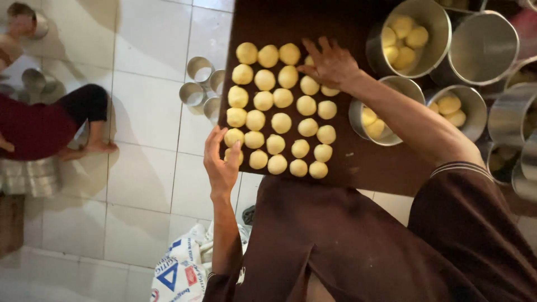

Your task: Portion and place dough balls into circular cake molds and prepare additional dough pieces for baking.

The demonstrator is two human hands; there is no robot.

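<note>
Dark board (pixel 369 162) is carrying rows of dough balls (pixel 279 106), metal tins (pixel 411 36) crowding its right edge. Right hand (pixel 330 64) is lying splayed over the far-row balls; left hand (pixel 221 162), half curled, is touching the near-left corner ball. Risk: that ball rolling onto the white tiled floor (pixel 145 112).

- One view only, from a camera worn on the person's head, facing steeply down.
- It sits close above the dark desk (pixel 358 162), which fills the upper middle of the view.
- The person's own brown sleeves rise from the bottom edge, nearest the lens.
- White tiled floor (pixel 145 168) lies left of the left grip (pixel 222 162), farther below.
</note>
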